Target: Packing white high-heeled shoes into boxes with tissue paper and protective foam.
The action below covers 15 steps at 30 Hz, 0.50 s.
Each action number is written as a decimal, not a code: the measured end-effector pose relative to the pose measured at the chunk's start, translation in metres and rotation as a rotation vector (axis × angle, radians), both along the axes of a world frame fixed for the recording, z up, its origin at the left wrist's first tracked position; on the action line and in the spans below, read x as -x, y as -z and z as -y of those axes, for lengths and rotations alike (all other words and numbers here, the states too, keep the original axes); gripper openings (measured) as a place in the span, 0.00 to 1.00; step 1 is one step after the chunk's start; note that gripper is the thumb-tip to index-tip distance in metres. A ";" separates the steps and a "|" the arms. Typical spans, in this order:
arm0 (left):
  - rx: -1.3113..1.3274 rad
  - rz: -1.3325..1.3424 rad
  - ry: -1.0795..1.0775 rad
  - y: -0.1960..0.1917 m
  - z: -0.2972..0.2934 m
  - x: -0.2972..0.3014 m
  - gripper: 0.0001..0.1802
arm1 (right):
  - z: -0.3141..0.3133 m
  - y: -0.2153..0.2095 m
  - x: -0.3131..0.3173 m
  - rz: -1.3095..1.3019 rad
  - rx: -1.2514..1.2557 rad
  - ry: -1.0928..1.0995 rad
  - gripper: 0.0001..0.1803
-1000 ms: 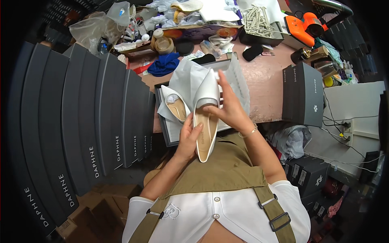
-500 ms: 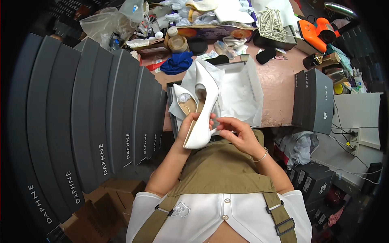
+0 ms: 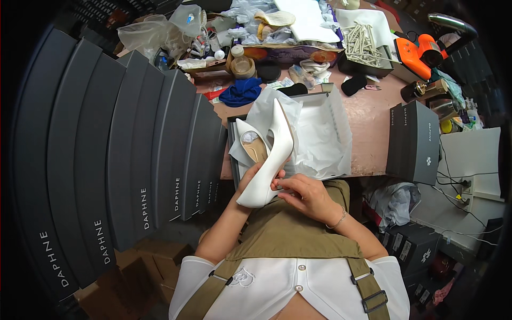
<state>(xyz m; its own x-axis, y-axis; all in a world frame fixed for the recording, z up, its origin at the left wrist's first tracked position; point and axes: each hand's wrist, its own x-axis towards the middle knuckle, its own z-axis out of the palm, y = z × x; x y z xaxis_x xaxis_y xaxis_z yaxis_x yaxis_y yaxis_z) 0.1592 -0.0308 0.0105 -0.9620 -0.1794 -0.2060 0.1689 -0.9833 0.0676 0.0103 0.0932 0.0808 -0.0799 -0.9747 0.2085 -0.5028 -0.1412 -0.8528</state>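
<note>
The left hand (image 3: pixel 249 177) is gripping the white shoe (image 3: pixel 266 173) mid-length, its toe pointing just past twelve o'clock; the right hand (image 3: pixel 308 198) is sitting at the heel end's three o'clock, fingers bent, any hold impossible to tell.

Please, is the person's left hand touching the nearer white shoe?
Touching. The head view shows the left hand closed around the middle of the nearer white shoe, with no gap visible.

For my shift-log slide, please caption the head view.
Left hand holding a white pointed shoe, right hand beside its heel end; a matching shoe lies in the paper-lined box.
</note>
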 end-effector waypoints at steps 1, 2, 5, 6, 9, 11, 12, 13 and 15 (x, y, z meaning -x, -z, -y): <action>-0.004 -0.010 -0.006 0.001 0.000 -0.001 0.30 | 0.000 0.000 -0.001 0.000 0.005 -0.004 0.17; -0.008 -0.019 -0.012 0.001 -0.001 -0.002 0.31 | 0.001 0.000 -0.002 -0.001 0.009 -0.012 0.17; -0.019 -0.001 -0.029 -0.002 -0.001 -0.007 0.28 | 0.001 0.003 -0.003 -0.016 -0.015 -0.008 0.17; -0.007 0.091 -0.067 -0.002 -0.001 -0.013 0.26 | 0.000 0.005 -0.001 -0.027 -0.045 0.012 0.17; 0.132 0.343 -0.207 -0.006 0.004 -0.039 0.22 | 0.005 0.015 0.017 -0.126 -0.143 0.159 0.18; 0.138 0.417 -0.227 0.000 0.008 -0.068 0.22 | 0.016 0.024 0.024 -0.222 -0.138 0.178 0.20; 0.146 0.459 -0.243 -0.003 0.009 -0.078 0.22 | 0.025 0.029 0.024 -0.276 -0.094 0.123 0.20; 0.199 0.592 -0.287 -0.004 0.004 -0.082 0.22 | 0.031 0.034 0.023 -0.329 -0.048 0.068 0.21; 0.342 0.831 -0.349 -0.020 -0.006 -0.075 0.21 | 0.048 0.045 0.012 -0.247 -0.163 -0.022 0.22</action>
<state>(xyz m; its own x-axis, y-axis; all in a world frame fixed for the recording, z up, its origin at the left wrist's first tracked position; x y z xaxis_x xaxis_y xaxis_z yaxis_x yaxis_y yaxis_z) 0.2343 -0.0247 0.0308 -0.4139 -0.6046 -0.6805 0.2168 -0.7915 0.5714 -0.0015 0.0448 0.0362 -0.0245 -0.9979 0.0598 -0.6963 -0.0259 -0.7173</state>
